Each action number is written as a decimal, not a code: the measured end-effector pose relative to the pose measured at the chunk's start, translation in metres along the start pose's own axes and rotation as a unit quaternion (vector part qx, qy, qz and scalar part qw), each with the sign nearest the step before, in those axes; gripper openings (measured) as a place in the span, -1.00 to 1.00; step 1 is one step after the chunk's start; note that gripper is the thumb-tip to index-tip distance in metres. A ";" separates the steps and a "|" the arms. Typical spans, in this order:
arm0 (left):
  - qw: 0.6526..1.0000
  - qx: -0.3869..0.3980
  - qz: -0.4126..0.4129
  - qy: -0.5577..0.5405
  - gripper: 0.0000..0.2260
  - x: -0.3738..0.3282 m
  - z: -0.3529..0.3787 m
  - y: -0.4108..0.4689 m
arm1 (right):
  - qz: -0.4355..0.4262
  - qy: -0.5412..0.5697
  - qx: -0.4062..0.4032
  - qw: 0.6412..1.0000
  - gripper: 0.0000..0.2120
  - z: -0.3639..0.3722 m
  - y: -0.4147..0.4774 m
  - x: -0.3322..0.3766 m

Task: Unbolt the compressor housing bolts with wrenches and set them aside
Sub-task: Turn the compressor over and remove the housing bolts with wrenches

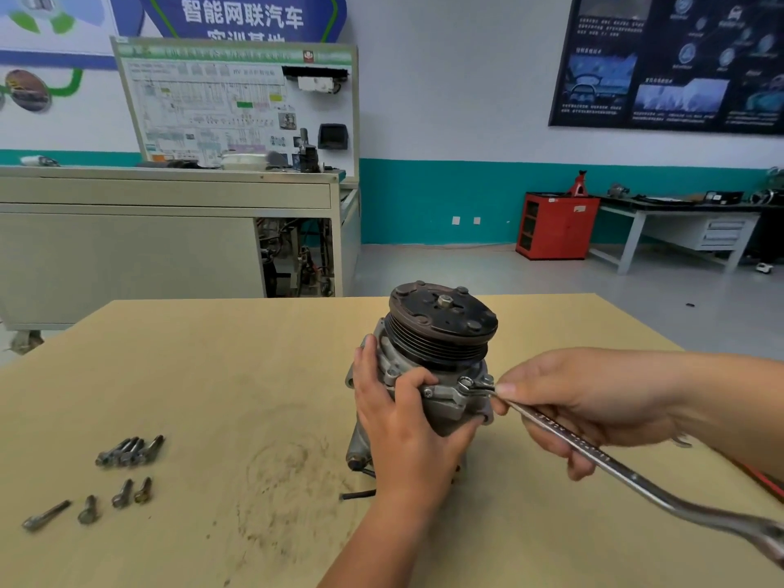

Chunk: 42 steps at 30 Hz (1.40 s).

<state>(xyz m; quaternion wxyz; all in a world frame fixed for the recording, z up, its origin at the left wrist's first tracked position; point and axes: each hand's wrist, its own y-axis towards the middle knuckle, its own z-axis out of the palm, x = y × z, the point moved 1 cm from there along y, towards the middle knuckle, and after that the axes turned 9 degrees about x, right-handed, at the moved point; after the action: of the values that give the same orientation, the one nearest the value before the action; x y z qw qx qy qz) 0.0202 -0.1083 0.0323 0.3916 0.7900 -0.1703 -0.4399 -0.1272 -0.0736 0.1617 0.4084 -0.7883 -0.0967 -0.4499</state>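
On the worktop: wrench seated on a compressor bolt

On the tan worktop (212,375) a compressor (441,362) stands on end. Its dark grooved pulley (443,318) is uppermost and tipped a little away from the person.

The left hand (403,426) is clamped on the compressor's near left side. The thumb lies up the left flank and the fingers wrap across the grey housing just below the pulley.

The right hand (594,401), to the right of the compressor, grips a long steel wrench (594,456). Thumb and forefinger pinch the shank close to the compressor, and the other fingers curl under it. The wrench's small end sits on a bolt (466,381) in the housing flange, on the compressor's near right side just under the pulley. From there the shank slants away to the right and toward the person, and its far end reaches the picture's edge.

Well to the left of the compressor and nearer the person, loose bolts (129,451) lie on the worktop. A tight bunch of long ones lie side by side, and four more lie singly in a row nearer the person.

A short black cord (358,495) lies at the compressor's near left foot.

Beyond the compressor, off the worktop, a grey test bench (169,231) stands to the far left and a red cabinet (555,227) to the far right.
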 end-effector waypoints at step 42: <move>0.999 0.018 0.026 -0.003 -0.45 0.009 -0.005 -0.001 | -0.020 0.005 -0.074 0.997 -0.73 0.024 -0.001 0.007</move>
<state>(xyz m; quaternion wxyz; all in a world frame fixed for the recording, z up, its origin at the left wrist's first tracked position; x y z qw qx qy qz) 0.0294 -0.1110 0.0277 0.3876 0.7910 -0.1998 -0.4292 -0.1088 -0.0574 0.1616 0.3406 -0.8119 -0.0770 -0.4678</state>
